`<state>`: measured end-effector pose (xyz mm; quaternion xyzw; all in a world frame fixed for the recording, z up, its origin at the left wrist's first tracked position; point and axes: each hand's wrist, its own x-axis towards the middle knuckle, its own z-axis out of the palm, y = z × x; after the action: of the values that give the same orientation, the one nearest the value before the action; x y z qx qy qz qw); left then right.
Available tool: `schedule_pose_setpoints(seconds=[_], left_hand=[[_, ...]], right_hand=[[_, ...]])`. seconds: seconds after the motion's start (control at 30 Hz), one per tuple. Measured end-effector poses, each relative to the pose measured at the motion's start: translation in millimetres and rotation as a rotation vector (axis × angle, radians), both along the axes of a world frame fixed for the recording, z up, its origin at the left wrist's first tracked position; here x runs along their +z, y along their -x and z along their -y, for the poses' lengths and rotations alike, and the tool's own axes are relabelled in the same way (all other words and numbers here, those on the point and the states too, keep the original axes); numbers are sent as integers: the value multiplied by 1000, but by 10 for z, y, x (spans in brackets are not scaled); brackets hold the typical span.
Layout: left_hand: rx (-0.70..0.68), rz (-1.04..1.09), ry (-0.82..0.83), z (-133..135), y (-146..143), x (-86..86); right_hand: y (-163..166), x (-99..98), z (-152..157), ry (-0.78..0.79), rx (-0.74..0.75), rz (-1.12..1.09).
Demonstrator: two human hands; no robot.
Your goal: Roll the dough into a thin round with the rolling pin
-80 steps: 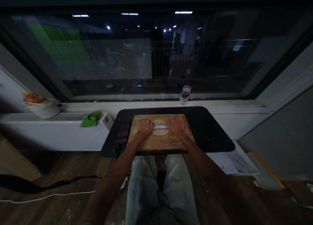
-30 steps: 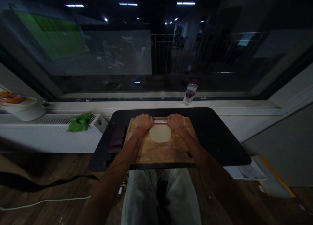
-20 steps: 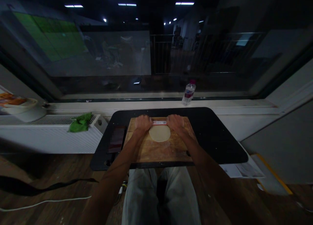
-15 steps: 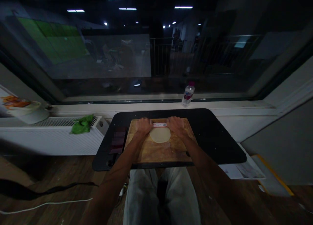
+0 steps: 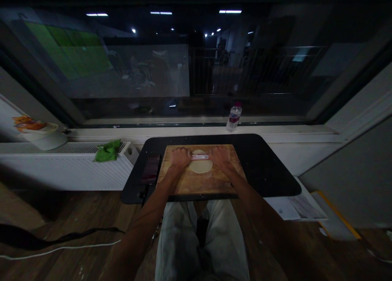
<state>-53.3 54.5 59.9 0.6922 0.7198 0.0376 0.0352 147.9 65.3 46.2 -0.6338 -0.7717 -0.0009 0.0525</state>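
The window [image 5: 196, 79] fills the far side, and below it, to my left, runs the radiator [image 5: 76, 171]. Close under the sill stands the dark bench [image 5: 269, 167], reaching over my knees, I'd guess so that I can work seated. The wooden board [image 5: 199, 186] lies near its front edge, squarely before me, likely to keep my reach short and level. A dark flat thing [image 5: 150, 169] sits just left of the board, and the bottle [image 5: 234, 118] stands on the sill, both clear of my arms. The round of dough [image 5: 200, 167] lies flat on the board, between my hands. My left hand [image 5: 180, 156] and right hand [image 5: 219, 155] are closed around the two ends of the printed stick [image 5: 200, 157], probably to press evenly. The stick crosses the dough's far half, its middle left bare.
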Motion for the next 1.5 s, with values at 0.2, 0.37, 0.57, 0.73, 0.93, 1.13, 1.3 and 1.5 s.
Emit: schedule_pose_setpoints(seconds=[0.2,0.37,0.57,0.73,0.93,1.13,1.3,1.5], left_hand=[[-36,12,-49,178,9,-35],[-33,12,-70,290,24,-112],[-27,15,-79,400,37,-136],[-74,-3,-75,417,56,-111],[-99,-10,-80,328,50,-13],[-122,15,-247,273,41,64],[-320,147,-183,317,54,-134],[-652,177,10,275,79,-318]], right_hand=[[-9,43,110,46,-71,24],[-13,57,256,68,-124,27],[-13,93,411,46,-133,2],[-117,95,465,-9,4,-43],[-385,12,525,-60,328,-73],[-431,-12,608,-103,192,-27],[-403,-44,579,-137,-117,-54],[-422,-143,495,-118,-136,-63]])
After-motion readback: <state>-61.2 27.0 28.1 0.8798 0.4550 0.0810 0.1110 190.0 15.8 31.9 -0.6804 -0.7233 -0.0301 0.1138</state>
